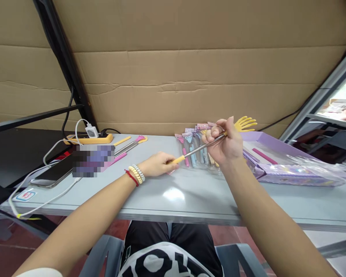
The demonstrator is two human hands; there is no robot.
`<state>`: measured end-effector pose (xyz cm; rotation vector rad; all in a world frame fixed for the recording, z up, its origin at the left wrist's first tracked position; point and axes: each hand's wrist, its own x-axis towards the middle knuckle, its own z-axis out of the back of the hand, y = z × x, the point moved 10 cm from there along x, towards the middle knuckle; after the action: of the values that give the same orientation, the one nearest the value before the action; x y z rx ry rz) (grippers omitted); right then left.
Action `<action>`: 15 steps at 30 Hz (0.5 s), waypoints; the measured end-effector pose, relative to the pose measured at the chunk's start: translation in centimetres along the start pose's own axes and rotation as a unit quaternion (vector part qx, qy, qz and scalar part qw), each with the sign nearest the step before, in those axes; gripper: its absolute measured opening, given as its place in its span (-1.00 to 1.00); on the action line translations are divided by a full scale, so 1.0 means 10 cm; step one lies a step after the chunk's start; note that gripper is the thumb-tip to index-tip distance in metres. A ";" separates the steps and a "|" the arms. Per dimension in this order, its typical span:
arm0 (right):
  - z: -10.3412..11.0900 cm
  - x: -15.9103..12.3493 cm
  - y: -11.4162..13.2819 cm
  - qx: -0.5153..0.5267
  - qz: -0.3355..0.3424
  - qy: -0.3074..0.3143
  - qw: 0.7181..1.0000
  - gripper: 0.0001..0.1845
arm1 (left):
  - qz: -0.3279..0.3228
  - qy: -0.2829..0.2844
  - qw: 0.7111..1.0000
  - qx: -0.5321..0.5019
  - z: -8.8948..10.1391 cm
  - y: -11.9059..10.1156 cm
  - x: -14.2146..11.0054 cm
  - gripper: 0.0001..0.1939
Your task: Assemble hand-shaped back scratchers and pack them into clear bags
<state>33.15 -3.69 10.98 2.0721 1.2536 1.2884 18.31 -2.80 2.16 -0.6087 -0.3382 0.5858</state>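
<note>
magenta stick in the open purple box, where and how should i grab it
Pinch the slim magenta stick near its middle, from above: it looks straight and lies inside the open purple box, whose raised walls would likely hamper a sideways approach. Avoid its right end, where crumpled clear plastic lies close.

Probably a dark phone [53,172] beside an orange power strip [88,139].
</note>
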 end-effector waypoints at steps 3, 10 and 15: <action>-0.21 0.04 0.14 0.014 0.010 0.032 0.999 -0.59 | -0.014 0.046 0.999 -0.017 -0.20 -0.12 0.01 -0.61; -1.12 0.07 0.26 -0.053 -0.032 0.190 0.980 -0.61 | -0.055 0.059 0.994 -0.078 -0.26 -0.20 0.01 -0.63; -1.38 0.10 0.07 -0.130 -0.072 0.199 0.969 -0.49 | -0.064 0.044 0.992 -0.094 -0.22 -0.21 0.01 -0.71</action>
<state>21.80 -4.86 18.78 1.5597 1.2836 1.7522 20.22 -5.07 1.77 -0.7867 -0.3489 0.4049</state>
